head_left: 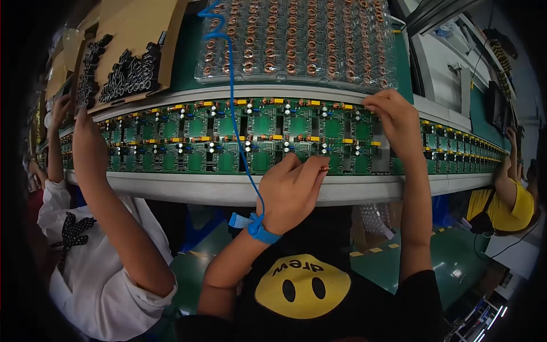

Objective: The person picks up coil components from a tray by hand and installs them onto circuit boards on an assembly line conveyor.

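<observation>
Two long rows of green circuit boards [262,124] run across the view on a rail, with yellow parts, capacitors and copper coils on them. My left hand [290,185], with a blue wrist strap [256,229] and coiled cord, is at the lower row's front edge. Its thumb and fingertips pinch a small copper-coloured coil [325,168]. My right hand [396,117] is above the right part of the upper row, near the rail's back edge. Its fingers are pressed together, and what they hold, if anything, is hidden.
Behind the rail lies a clear plastic tray [279,77] of copper coils. A cardboard box [165,62] of black parts is at the back left. A person in white [102,268] reaches in on the left; another in yellow [504,208] is at the right.
</observation>
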